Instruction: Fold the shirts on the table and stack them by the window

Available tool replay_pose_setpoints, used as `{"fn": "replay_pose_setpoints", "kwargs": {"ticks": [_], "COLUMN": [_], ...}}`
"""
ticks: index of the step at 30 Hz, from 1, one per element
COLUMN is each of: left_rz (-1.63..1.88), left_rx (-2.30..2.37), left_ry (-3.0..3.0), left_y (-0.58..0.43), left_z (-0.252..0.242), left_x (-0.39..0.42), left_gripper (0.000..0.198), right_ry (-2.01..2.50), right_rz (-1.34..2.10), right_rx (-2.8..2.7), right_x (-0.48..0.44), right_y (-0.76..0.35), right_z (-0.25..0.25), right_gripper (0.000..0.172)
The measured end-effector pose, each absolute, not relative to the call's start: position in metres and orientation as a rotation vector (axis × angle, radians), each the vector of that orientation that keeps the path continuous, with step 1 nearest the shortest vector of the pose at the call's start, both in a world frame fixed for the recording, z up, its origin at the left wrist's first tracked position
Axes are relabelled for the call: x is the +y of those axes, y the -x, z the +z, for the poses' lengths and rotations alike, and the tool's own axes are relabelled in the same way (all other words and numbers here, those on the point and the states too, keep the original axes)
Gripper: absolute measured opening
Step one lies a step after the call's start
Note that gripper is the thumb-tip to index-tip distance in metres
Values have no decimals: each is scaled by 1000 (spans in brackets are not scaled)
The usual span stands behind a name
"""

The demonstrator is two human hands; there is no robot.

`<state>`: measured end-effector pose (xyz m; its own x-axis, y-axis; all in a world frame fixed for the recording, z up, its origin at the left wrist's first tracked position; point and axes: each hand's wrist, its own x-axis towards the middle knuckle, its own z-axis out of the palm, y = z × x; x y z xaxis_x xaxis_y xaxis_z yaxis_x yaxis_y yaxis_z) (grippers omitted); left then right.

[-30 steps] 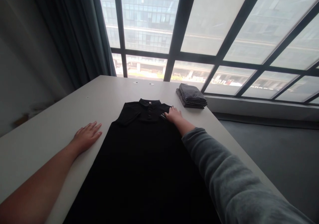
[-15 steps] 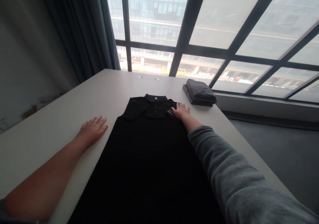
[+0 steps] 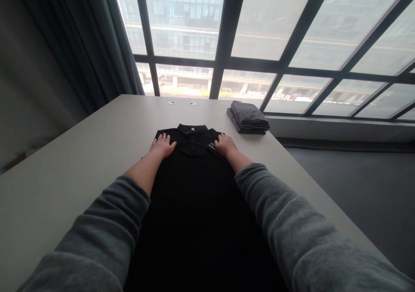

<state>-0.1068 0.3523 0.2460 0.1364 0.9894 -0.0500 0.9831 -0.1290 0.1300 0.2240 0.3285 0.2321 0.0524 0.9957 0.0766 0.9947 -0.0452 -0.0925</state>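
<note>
A black polo shirt (image 3: 197, 188) lies face up and spread lengthwise, its collar at the far end and its lower part nearest me. My left hand (image 3: 163, 145) rests flat on the shirt's left shoulder area, fingers stretched out. On the opposite shoulder lies my right hand (image 3: 225, 144), also flat with fingers extended, beside a patch of light stripes. The sleeves are largely hidden beneath or beside my hands. Neither hand grips the cloth.
The shirt is on a white table (image 3: 97, 166). Near its far right edge sits a stack of folded grey and dark clothes (image 3: 249, 117). Two small white oval pieces (image 3: 193, 104) lie by the far edge. Beyond are large windows and a dark curtain (image 3: 74, 41).
My left hand has moved from the bare table up and right onto the shirt's left shoulder. My right hand stays on the other shoulder. The view has shifted slightly right.
</note>
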Motion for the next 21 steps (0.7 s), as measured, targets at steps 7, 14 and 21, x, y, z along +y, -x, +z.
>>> {"fn": "replay_pose_setpoints", "kwargs": {"ticks": [7, 14, 21], "left_rz": [86, 102, 168], "left_rx": [2106, 2170, 2198], "left_ry": [-2110, -2029, -2021], "left_y": [115, 109, 111], "left_z": [236, 235, 233], "left_x": [372, 379, 375], "left_gripper": [82, 81, 81], "right_ry": [2365, 2433, 2417], "right_rz": [213, 245, 245], "right_rx": [-1967, -1856, -1836], "right_x": [337, 336, 334], "right_y": [-227, -225, -226], "right_z": [232, 231, 234], "right_gripper": [88, 90, 88]}}
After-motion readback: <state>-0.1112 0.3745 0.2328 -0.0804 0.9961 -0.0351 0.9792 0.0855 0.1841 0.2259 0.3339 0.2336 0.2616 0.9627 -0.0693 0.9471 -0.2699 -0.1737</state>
